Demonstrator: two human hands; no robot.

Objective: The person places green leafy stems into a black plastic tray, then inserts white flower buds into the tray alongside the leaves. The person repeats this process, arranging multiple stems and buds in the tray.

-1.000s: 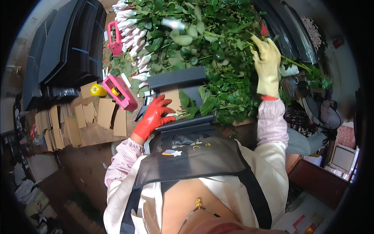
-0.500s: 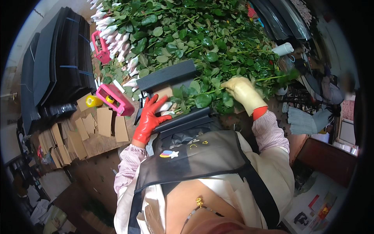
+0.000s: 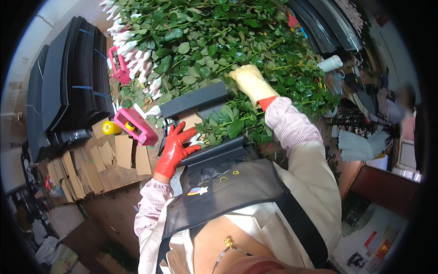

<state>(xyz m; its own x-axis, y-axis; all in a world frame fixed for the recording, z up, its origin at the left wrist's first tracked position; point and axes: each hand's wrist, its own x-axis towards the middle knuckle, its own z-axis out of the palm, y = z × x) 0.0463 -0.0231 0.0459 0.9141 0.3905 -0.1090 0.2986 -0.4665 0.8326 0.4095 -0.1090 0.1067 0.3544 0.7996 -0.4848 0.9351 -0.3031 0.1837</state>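
My left hand, in a red rubber glove, lies with fingers spread at the left end of a dark grey corrugated holder. Several leafy stems lie between the holder's raised far and near sides, and their left ends are partly behind my fingers. My right hand, in a pale yellow glove, reaches past the holder's far right corner to a big heap of leafy rose stems. Its fingers are curled among the leaves; what they grip is hidden. White-sleeved flower heads line the heap's left side.
Two pink tape dispensers stand left of the holder, near a yellow tape roll. Cardboard pieces and strapped dark sheets lie farther left. A white cylinder sits right of the heap. Another person is at far right.
My right hand has left the stem it was pinching over the holder and moved left and away, into the heap. My left hand stays at the holder's left end.
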